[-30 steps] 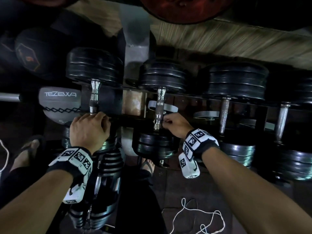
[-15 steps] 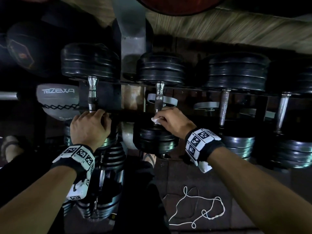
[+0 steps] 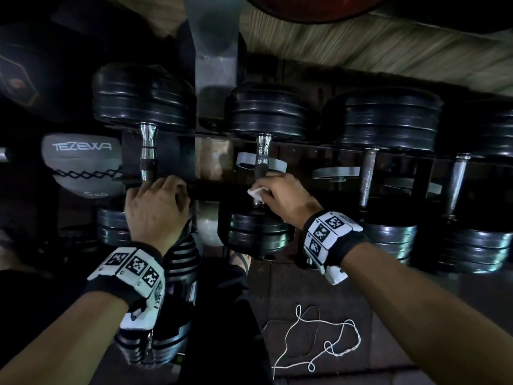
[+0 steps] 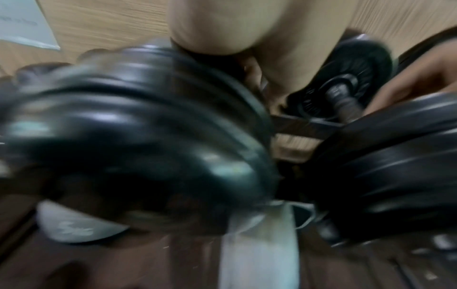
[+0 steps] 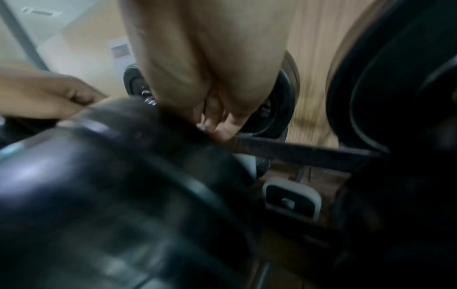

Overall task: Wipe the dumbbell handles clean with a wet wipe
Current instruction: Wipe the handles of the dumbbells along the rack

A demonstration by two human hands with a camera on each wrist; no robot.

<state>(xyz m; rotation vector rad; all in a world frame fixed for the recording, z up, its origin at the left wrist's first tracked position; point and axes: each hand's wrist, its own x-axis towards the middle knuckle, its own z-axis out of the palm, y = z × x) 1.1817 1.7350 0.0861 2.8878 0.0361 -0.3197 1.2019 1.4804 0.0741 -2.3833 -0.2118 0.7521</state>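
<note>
At frame centre the second dumbbell's handle (image 3: 262, 162) runs top to bottom between its plates; the right hand (image 3: 286, 197) grasps its lower end through the wet wipe (image 3: 256, 192). The left hand (image 3: 155, 207) clutches the lower end of the left dumbbell's handle (image 3: 148, 157). Two rustier handles (image 3: 366, 179) wait at right; plates crowd each stroke's ends

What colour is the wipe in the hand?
White. The wipe pokes out of the right hand; the head view shows it best.
</note>
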